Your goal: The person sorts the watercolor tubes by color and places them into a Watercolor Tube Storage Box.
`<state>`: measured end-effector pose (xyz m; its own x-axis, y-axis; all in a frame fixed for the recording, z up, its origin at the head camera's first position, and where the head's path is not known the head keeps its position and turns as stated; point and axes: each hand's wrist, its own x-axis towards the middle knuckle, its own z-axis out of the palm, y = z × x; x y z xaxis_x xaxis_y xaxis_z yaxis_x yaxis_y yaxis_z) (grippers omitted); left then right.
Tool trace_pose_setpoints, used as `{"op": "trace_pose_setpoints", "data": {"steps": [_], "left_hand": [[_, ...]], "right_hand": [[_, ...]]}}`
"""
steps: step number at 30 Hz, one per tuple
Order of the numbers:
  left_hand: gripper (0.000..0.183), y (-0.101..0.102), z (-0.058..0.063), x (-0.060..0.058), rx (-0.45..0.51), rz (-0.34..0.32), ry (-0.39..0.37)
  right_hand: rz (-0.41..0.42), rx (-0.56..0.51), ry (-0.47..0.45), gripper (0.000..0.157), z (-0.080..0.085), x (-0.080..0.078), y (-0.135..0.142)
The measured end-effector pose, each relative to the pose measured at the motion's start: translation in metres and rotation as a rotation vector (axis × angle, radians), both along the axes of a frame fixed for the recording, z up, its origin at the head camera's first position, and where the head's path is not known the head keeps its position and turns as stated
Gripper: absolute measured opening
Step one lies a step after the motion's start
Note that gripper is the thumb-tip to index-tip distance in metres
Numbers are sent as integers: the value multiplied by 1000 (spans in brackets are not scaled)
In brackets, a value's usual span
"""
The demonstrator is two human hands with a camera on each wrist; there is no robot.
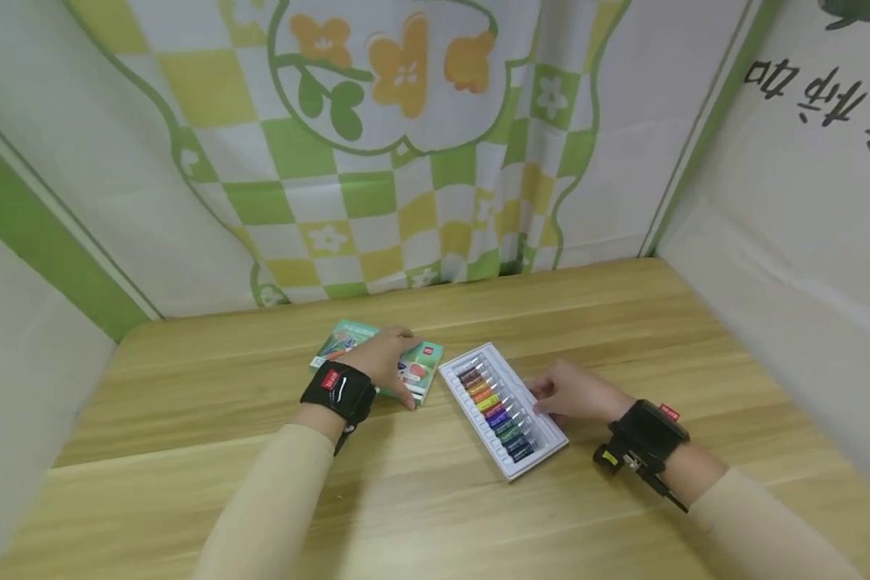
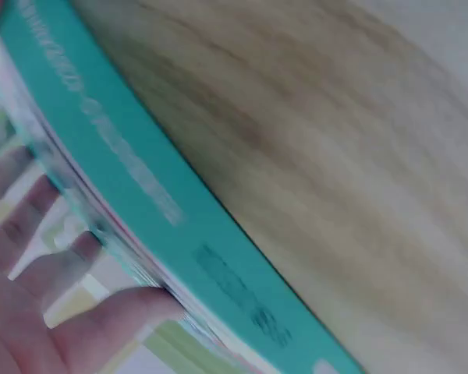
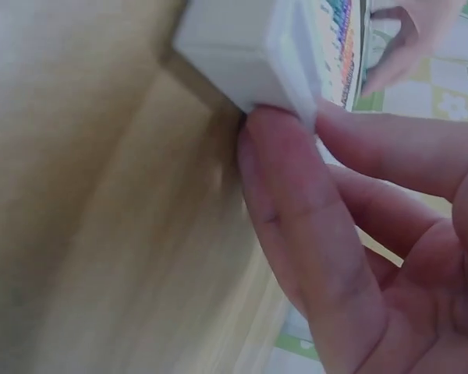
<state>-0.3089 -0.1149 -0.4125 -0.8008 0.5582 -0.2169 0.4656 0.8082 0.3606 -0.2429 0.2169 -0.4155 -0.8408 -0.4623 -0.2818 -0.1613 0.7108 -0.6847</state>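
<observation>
A white tray of paint tubes lies slanted on the wooden table, its tubes lined up in a row of many colours. My right hand pinches the tray's right long edge. In the right wrist view, fingers of that hand press against the side of the white tray, with the thumb near its upper edge. To the left lies a teal printed box, and my left hand rests across it with fingers spread. The left wrist view shows the left hand touching the teal box along its edge.
Both things rest on a wooden table. A checked green, yellow and white curtain hangs along its back edge. White panels with green trim stand at both sides, and the right wall bears black writing.
</observation>
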Motion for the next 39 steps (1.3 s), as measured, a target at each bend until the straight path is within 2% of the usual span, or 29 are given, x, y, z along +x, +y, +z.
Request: {"op": "trace_pose_setpoints", "data": {"steps": [4, 9, 15, 18, 23, 29, 39], "left_hand": [[118, -3, -6, -1, -8, -48, 15], [129, -8, -12, -1, -80, 2, 39], [125, 11, -9, -6, -38, -42, -86], [118, 18, -3, -9, -28, -29, -135], [111, 26, 7, -7, -8, -16, -144], [106, 30, 7, 4, 31, -71, -168], [107, 28, 6, -2, 60, -79, -152]], "right_hand": [[6, 25, 48, 40, -6, 12, -1], [21, 77, 76, 43, 2, 18, -4], [26, 109, 61, 38, 9, 25, 13], [18, 96, 64, 30, 10, 26, 18], [23, 68, 78, 27, 9, 23, 15], [72, 78, 72, 26, 5, 21, 6], [77, 63, -2, 30, 5, -7, 2]]}}
